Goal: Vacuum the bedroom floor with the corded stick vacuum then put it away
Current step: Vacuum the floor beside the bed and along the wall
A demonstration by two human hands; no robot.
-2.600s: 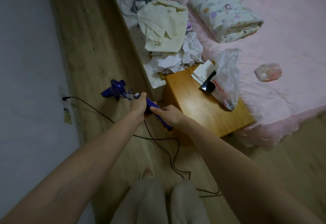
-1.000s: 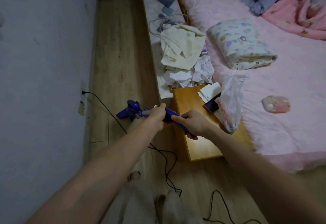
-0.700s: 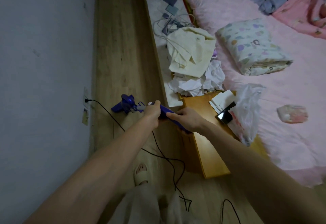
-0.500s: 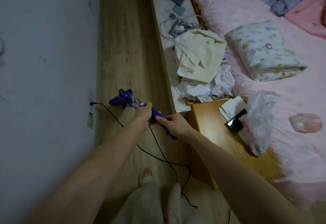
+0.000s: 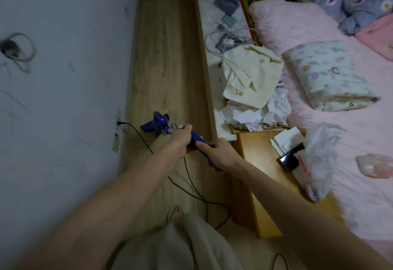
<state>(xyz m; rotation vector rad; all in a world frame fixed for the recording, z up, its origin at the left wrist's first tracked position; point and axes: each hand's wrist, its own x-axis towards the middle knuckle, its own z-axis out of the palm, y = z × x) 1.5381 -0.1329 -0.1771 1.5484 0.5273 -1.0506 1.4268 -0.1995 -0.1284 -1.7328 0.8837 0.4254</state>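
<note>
Both hands on the blue stick vacuum (image 5: 192,140): left hand (image 5: 180,136) wraps the shaft further down, right hand (image 5: 214,152) curls round the handle end. Vacuum head (image 5: 156,124) is on the wood floor (image 5: 165,67) in the narrow strip between the wall (image 5: 63,78) and the long low bench (image 5: 205,61)

Risks as I read it:
- black cord (image 5: 191,184) runs from the wall socket (image 5: 119,123) across the strip and loops right beside the sandalled foot (image 5: 174,211); a step or a long push could snag it, trip the person or yank the plug
- head could run over the cord on a pull-back
- strip is tight, so the head could knock the bench edge

Around: wooden side table (image 5: 261,167) close by the right arm, with a phone (image 5: 290,158) and plastic bag (image 5: 316,159) on it; clothes pile (image 5: 248,86) on the bench; pink bed (image 5: 350,131) further right; curtain closes the far end
</note>
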